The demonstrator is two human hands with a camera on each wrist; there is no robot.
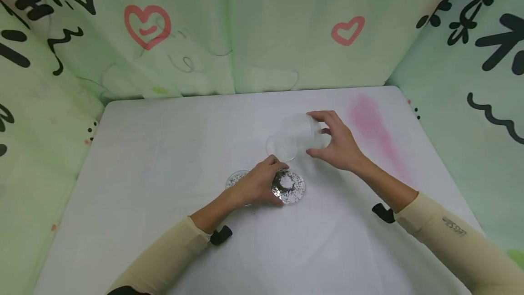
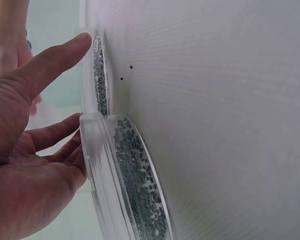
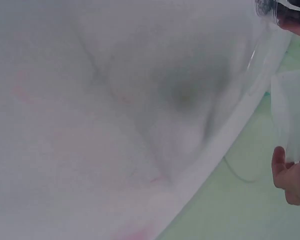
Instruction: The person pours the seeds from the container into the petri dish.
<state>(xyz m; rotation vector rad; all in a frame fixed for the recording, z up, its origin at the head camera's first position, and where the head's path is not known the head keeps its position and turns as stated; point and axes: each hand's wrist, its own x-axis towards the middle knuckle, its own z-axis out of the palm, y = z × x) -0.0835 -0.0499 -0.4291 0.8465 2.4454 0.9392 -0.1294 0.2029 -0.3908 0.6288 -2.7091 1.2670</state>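
Observation:
My left hand (image 1: pixel 258 183) grips a low, round clear container (image 1: pixel 288 187) of dark, shiny granules, thumb on one side and fingers on the other. A second such container (image 1: pixel 236 178) stands just left of it, partly hidden behind that hand; in the left wrist view this nearer container (image 2: pixel 142 185) shows its granules through the wall. Farther back, my right hand (image 1: pixel 337 144) holds a clear, colourless plastic cup (image 1: pixel 303 129) between thumb and fingers. A faint round clear rim (image 1: pixel 291 160) shows below and left of the cup; whether it belongs to the cup I cannot tell.
A white cloth (image 1: pixel 172 158) covers the table, with a pink stain (image 1: pixel 374 126) at the back right. Two tiny dark specks lie on the cloth beside the containers in the left wrist view. A green curtain (image 1: pixel 262 31) with drawn hearts hangs behind the table.

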